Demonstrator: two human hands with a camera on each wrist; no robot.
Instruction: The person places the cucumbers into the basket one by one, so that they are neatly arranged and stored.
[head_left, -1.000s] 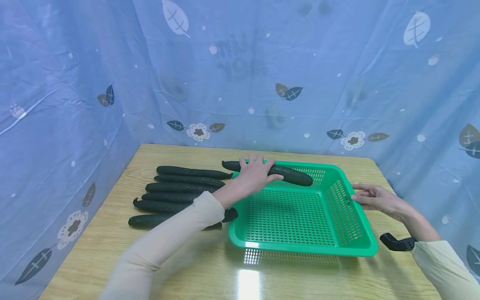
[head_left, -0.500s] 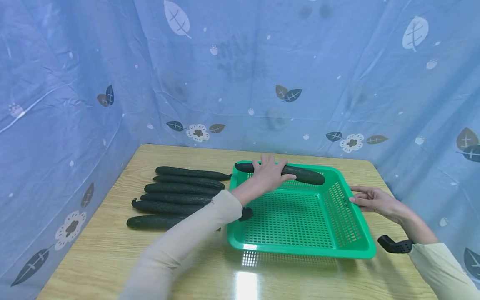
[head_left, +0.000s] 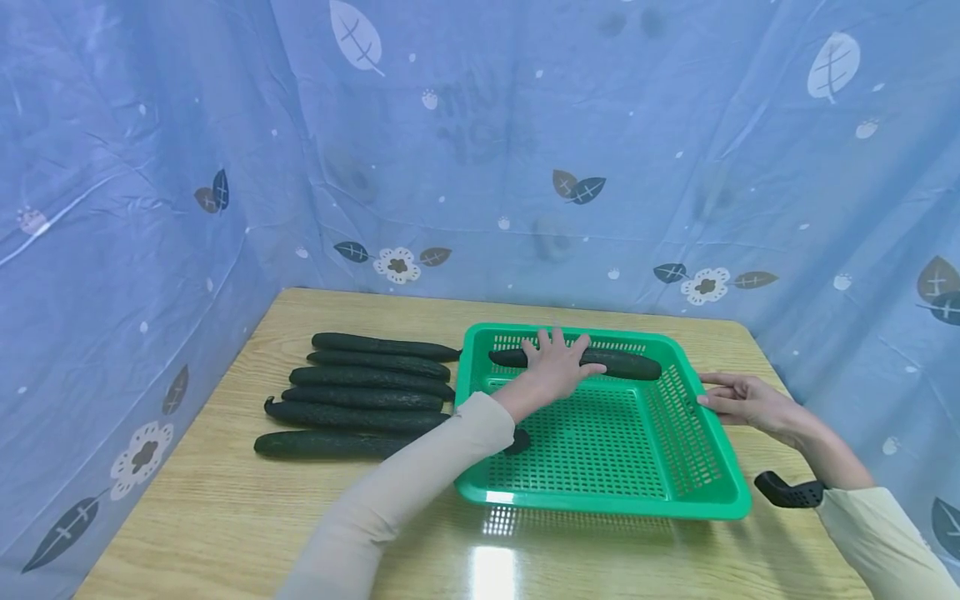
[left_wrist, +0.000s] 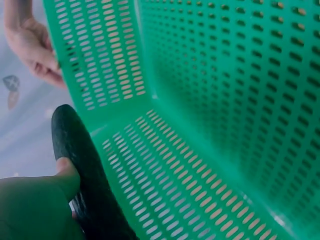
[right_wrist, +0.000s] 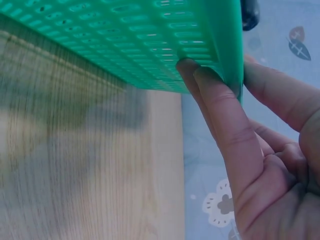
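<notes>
My left hand [head_left: 553, 372] grips a dark green cucumber [head_left: 626, 364] from above, in the back part of the green plastic basket [head_left: 600, 505]. In the left wrist view, the thumb presses along the side of this cucumber [left_wrist: 82, 150], near the basket's perforated wall. At the basket's right rim, my right hand [head_left: 757, 404] pinches the edge. The right wrist view shows its thumb on one side of the rim [right_wrist: 227, 45] and fingers [right_wrist: 227, 115] against the perforated wall. Left of the basket lies a row of several cucumbers [head_left: 367, 377].
The wooden table [head_left: 187, 517] is bounded by a blue patterned curtain [head_left: 480, 167] at the back and sides. A black wrist mount [head_left: 787, 490] juts from the right forearm, and another [head_left: 519, 442] shows beside the left sleeve, over the basket.
My left hand has carried the cucumber right and then lowered it from above the back rim into the basket. The right hand stays at the right rim.
</notes>
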